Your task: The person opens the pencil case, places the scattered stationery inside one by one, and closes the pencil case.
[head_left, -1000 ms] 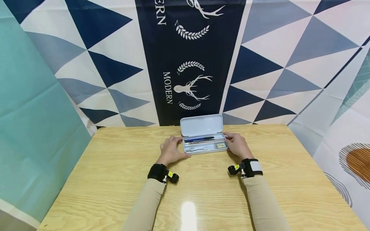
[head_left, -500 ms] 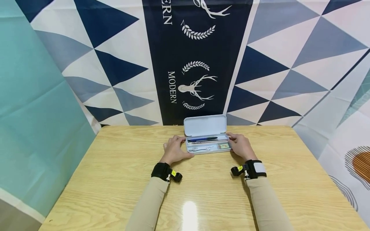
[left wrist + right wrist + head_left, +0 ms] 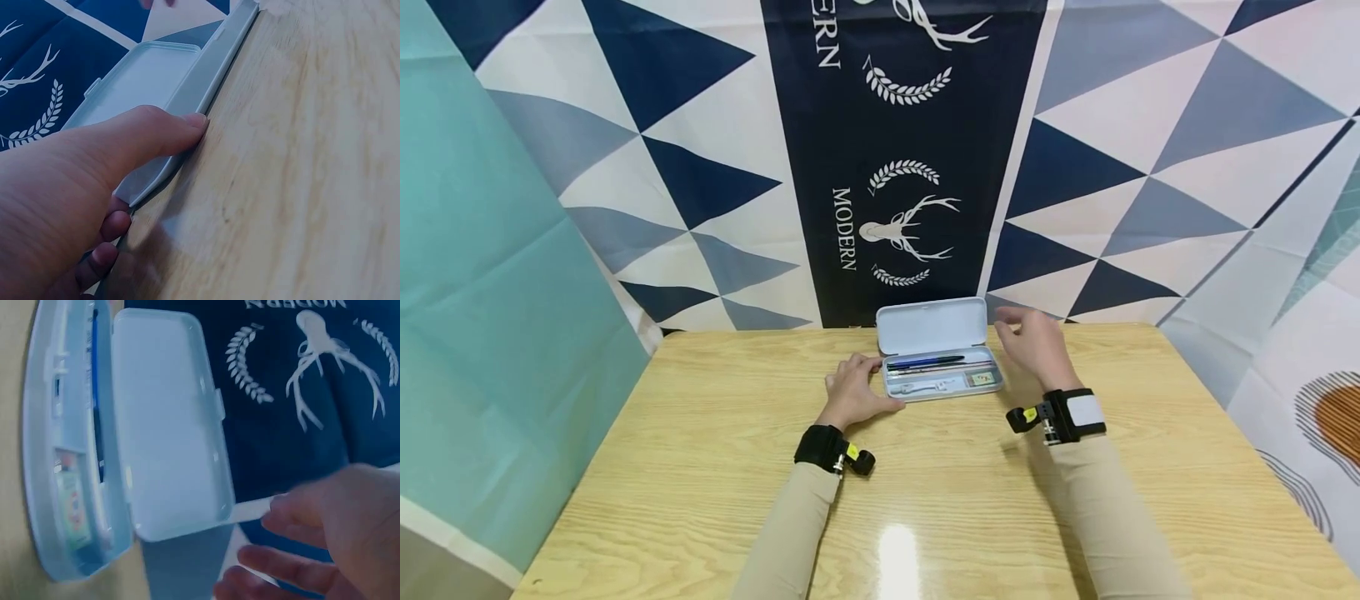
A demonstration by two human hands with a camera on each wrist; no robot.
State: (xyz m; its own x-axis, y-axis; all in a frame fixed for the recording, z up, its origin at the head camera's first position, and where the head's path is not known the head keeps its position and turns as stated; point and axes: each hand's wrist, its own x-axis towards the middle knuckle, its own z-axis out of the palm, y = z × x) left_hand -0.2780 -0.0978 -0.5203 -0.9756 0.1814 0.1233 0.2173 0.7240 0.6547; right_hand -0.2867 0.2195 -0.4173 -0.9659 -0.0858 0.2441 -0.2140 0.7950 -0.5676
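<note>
A pale blue pencil case (image 3: 951, 396) stands at the far side of the table with its lid (image 3: 932, 326) raised. Inside lie a blue and black pen (image 3: 927, 362), a thin stick-like item beside it, a small whitish item (image 3: 919, 387) and an eraser (image 3: 981, 379) in the right front compartment. My left hand (image 3: 853, 390) grips the case's left end, thumb along the front edge and fingers around the end. Off the case, my right hand (image 3: 1037, 346) hovers just right of the lid, fingers loosely bent around nothing; in the right wrist view its fingertips (image 3: 284, 506) point towards the lid's corner.
The wooden table (image 3: 730, 500) reaches back to a patterned cloth (image 3: 895, 125) hanging behind the case. A teal cloth (image 3: 497, 292) hangs on the left side. Each wrist wears a black strap with a small camera.
My right hand has let go of the case's right end and risen up and to the right, beside the lid. The left hand keeps its hold; the view has shifted slightly.
</note>
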